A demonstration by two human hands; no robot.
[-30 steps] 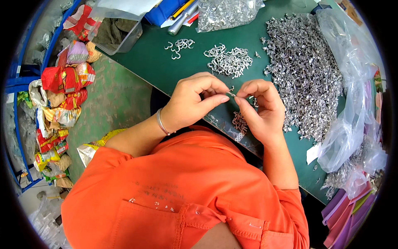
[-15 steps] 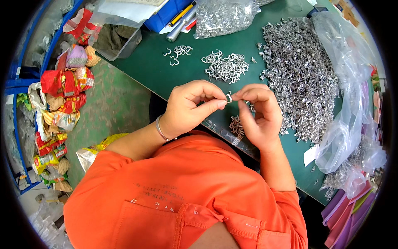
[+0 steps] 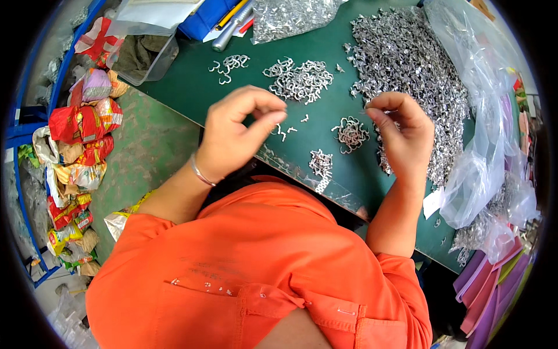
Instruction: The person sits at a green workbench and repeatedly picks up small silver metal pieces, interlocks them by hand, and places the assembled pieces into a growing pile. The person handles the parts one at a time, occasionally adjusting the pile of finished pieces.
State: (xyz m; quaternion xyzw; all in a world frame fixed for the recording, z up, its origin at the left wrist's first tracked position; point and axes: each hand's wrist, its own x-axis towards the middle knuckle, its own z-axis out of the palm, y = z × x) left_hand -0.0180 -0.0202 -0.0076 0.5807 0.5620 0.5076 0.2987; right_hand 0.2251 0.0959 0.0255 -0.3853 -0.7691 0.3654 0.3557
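Note:
My left hand point(image 3: 238, 129) hovers over the near table edge, its thumb and forefinger closed in a pinch. My right hand point(image 3: 405, 131) is pinched likewise, beside a large heap of small shiny metal pieces point(image 3: 401, 58). Whatever either pinch holds is too small to make out. Between the hands lie a little pile of curved metal pieces point(image 3: 350, 135), another small pile of metal pieces point(image 3: 321, 163) by the edge, and several loose pieces point(image 3: 283, 132) close to my left thumb. Farther back sit a bigger pile of curved silvery pieces point(image 3: 302, 80) and a small scattered group point(image 3: 232, 65).
The green table point(image 3: 192, 96) carries a clear bag of metal pieces point(image 3: 293, 20), a metal-handled tool point(image 3: 229, 32) and a blue bin point(image 3: 200, 20). A plastic tub point(image 3: 145, 61) stands back left. Clear plastic sheeting point(image 3: 482, 128) borders the heap; colourful packets point(image 3: 87, 122) line the left.
My hands have drawn apart, left hand leftward and right hand rightward, from a small curved piece they both fingered. The piles between them have come into view. The whole view has shifted slightly.

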